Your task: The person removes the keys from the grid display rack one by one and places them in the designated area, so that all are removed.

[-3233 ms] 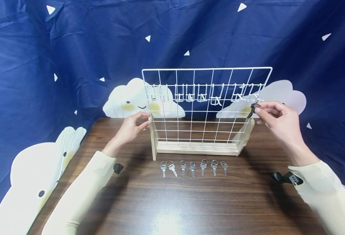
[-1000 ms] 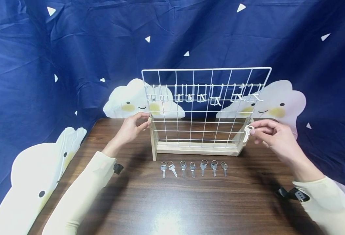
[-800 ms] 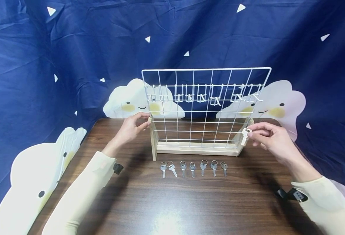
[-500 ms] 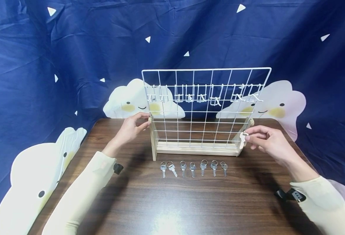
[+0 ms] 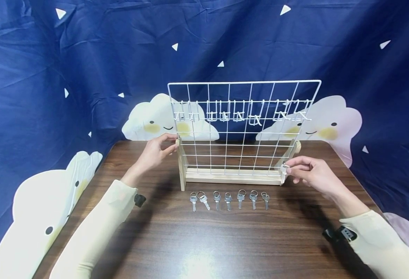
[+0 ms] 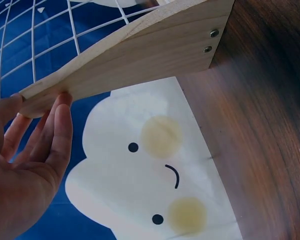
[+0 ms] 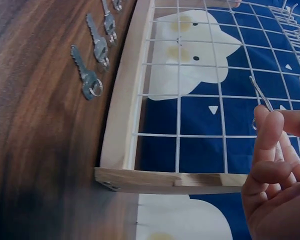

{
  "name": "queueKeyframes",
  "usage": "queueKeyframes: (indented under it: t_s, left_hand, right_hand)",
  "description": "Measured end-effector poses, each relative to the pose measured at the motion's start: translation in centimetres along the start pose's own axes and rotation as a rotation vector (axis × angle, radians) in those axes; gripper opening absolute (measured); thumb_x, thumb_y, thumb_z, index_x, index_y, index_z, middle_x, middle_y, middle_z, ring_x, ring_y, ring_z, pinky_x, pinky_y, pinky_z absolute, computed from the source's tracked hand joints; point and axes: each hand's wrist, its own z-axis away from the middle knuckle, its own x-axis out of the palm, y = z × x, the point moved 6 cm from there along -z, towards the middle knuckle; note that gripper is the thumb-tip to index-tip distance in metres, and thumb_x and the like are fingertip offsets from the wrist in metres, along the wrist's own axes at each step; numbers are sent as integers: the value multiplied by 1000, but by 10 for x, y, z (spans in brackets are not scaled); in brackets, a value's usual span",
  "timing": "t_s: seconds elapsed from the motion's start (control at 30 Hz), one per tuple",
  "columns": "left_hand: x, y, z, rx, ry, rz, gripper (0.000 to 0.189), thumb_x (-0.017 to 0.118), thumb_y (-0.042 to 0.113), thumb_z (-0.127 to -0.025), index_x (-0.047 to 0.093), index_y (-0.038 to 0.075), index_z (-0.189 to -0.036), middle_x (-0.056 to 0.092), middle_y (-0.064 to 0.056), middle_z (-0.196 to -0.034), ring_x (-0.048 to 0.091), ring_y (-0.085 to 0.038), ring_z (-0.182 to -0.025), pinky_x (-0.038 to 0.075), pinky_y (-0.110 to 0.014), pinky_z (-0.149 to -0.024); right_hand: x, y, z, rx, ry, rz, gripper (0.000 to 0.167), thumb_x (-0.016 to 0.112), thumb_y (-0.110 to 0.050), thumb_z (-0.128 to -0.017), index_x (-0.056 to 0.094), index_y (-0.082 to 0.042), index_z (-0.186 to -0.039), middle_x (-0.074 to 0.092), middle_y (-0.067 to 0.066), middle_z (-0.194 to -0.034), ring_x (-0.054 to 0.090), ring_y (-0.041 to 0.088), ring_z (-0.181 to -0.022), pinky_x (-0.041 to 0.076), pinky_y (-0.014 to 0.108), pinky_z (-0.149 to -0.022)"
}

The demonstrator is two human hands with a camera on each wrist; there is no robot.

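A white wire grid rack (image 5: 226, 132) stands in a wooden frame (image 5: 232, 177), with several white hooks (image 5: 239, 116) along its upper part. My left hand (image 5: 154, 152) pinches the top of the frame's left side panel (image 6: 140, 57) between thumb and fingers, as the left wrist view shows. Between the thumb and fingers of my right hand (image 5: 314, 176) is a silver key (image 7: 261, 94), held in front of the frame's lower right corner. Several more keys (image 5: 241, 198), each with a ring, lie in a row on the table in front of the frame.
The brown wooden table (image 5: 204, 240) has a glare spot near its front. A dark blue cloth (image 5: 121, 46) with white triangles and smiling clouds (image 5: 166, 116) hangs behind. Dark wrist straps (image 5: 347, 233) sit on both sleeves.
My right hand has carried the key down from near the rightmost hook and then leftward toward the frame's lower right corner. The left hand and the row of keys have stayed put.
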Motion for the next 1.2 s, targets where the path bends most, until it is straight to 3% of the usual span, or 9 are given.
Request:
queueKeyframes:
  t_s: [0.7,0.93,1.2]
  left_hand:
    - [1,0,0,-17,-3,7,31,67,22,-97,64,10,-126,71,-11,-123,76,-29,-91,61,-33,-77]
    - [1,-1,0,-24,-1,1,31,66,21,-97,63,11,-127,72,-11,-123,76,-23,-89,61,-31,-74]
    - [1,0,1,-20,-3,-24,32,66,22,-98,63,11,-128,70,-10,-126,76,-23,-87,61,-35,-76]
  right_hand:
    - [14,41,-2,108,-82,-22,26,70,-14,-93,63,0,-114,73,-9,-75,58,6,-59,36,23,-41]
    - [18,54,-2,148,-104,-20,30,68,-10,-92,59,5,-117,68,-10,-66,53,5,-51,33,25,-38]
    - [21,67,-2,152,-110,28,35,68,-9,-90,59,8,-119,71,-8,-69,59,6,-58,34,20,-41]
